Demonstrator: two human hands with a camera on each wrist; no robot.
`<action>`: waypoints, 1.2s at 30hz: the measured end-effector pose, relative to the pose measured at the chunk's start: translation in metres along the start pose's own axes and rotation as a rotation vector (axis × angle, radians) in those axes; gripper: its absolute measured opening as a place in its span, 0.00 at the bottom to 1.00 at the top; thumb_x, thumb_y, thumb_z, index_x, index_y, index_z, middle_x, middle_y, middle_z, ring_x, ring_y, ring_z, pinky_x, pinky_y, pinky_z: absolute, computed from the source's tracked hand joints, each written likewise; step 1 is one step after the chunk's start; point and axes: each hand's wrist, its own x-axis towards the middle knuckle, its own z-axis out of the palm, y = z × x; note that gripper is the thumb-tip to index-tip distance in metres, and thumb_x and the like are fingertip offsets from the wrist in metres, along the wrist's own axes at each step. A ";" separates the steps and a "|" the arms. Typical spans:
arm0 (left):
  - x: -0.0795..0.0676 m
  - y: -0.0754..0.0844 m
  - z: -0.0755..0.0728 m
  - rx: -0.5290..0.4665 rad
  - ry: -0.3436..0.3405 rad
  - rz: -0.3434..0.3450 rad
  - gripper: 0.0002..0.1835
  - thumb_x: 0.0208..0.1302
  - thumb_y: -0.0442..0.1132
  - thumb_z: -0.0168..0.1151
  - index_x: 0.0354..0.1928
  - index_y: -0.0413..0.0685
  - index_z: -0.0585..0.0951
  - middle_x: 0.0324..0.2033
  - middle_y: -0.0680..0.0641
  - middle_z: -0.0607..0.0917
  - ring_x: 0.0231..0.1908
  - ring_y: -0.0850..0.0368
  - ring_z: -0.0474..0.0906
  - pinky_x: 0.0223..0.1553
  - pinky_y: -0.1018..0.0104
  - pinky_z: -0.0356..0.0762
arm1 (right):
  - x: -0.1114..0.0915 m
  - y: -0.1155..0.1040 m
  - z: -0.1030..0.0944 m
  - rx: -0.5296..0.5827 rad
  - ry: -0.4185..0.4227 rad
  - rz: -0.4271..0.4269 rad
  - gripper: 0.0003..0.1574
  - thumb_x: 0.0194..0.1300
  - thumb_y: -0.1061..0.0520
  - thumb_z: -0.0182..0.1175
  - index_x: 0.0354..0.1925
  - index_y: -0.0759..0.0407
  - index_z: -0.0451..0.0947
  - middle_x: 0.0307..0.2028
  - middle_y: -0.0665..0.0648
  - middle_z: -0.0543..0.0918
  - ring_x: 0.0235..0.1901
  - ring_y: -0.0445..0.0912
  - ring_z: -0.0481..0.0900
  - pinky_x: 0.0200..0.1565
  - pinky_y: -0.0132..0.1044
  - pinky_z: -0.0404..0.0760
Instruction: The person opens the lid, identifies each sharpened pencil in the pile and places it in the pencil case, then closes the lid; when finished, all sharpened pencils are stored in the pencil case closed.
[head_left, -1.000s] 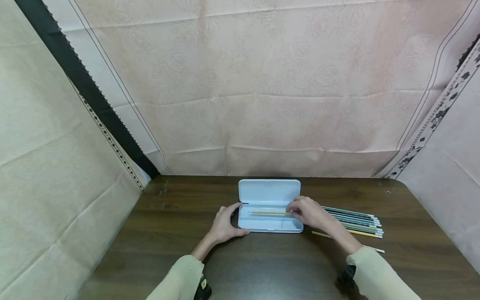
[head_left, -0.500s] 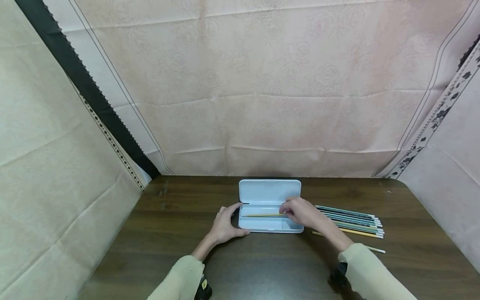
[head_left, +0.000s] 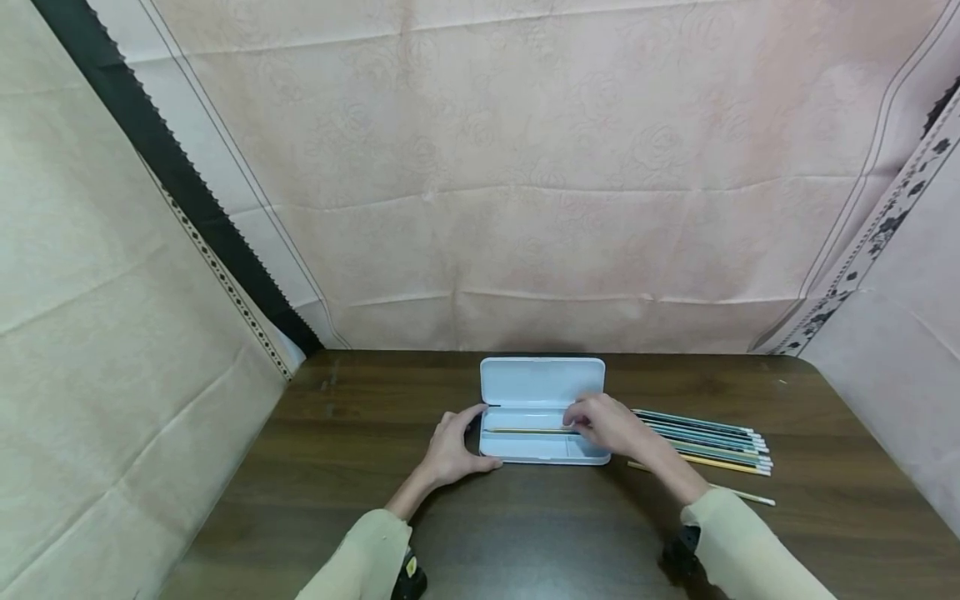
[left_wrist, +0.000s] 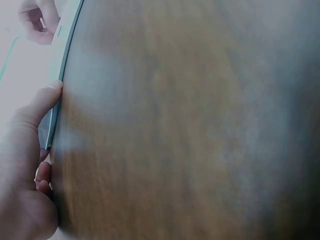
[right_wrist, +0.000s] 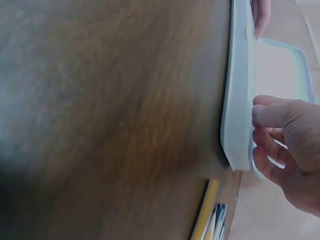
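A light blue pencil case [head_left: 517, 456] lies open on the table, its lid [head_left: 542, 381] tipped back towards the wall. My left hand [head_left: 450, 450] grips the case's left end, thumb at the front corner and index finger at the back one; the left wrist view shows that thumb [left_wrist: 47, 100] against the front edge. Over the right half of the case, my right hand [head_left: 611, 423] pinches a yellow pencil [head_left: 521, 431], which lies lengthwise along the long compartment. The pencil's right end is hidden under the fingers. In the right wrist view, those fingers [right_wrist: 270, 116] are right at the case's rim.
Right of the case, several blue-green pencils [head_left: 723, 437] lie side by side with a yellow one [head_left: 726, 464] in front. A single pencil [head_left: 752, 498] rests nearer me, partly behind the right forearm. Fabric hangings [head_left: 562, 208] stand behind the brown table [head_left: 510, 533] and at both sides.
My right hand has moved left with the yellow pencil, which now sits further along the case. My left hand has stayed at the case's left end.
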 end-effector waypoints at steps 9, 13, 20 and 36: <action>0.003 0.001 -0.002 0.004 0.008 0.012 0.50 0.44 0.55 0.82 0.70 0.52 0.71 0.56 0.47 0.79 0.47 0.53 0.67 0.47 0.54 0.68 | -0.046 0.017 -0.029 -0.019 0.140 0.014 0.12 0.56 0.72 0.70 0.37 0.60 0.86 0.34 0.50 0.82 0.31 0.39 0.78 0.33 0.36 0.79; 0.002 0.002 -0.002 0.006 0.008 0.008 0.50 0.44 0.55 0.82 0.70 0.51 0.71 0.56 0.47 0.79 0.48 0.52 0.67 0.47 0.53 0.68 | -0.077 0.027 -0.040 -0.027 0.194 0.027 0.14 0.53 0.74 0.70 0.37 0.61 0.86 0.32 0.49 0.81 0.29 0.37 0.76 0.30 0.35 0.78; 0.003 0.002 -0.002 0.001 0.005 -0.001 0.50 0.44 0.56 0.82 0.70 0.51 0.71 0.54 0.45 0.77 0.48 0.51 0.67 0.47 0.52 0.68 | -0.125 0.046 -0.047 -0.103 0.316 -0.067 0.21 0.44 0.76 0.73 0.35 0.58 0.85 0.30 0.47 0.79 0.27 0.34 0.72 0.26 0.31 0.72; 0.000 -0.002 0.000 0.009 -0.005 -0.005 0.50 0.45 0.55 0.81 0.71 0.50 0.70 0.56 0.47 0.78 0.48 0.52 0.67 0.47 0.54 0.68 | -0.185 0.062 -0.050 -0.215 0.381 0.044 0.28 0.34 0.76 0.77 0.34 0.52 0.85 0.35 0.48 0.80 0.33 0.44 0.77 0.34 0.24 0.70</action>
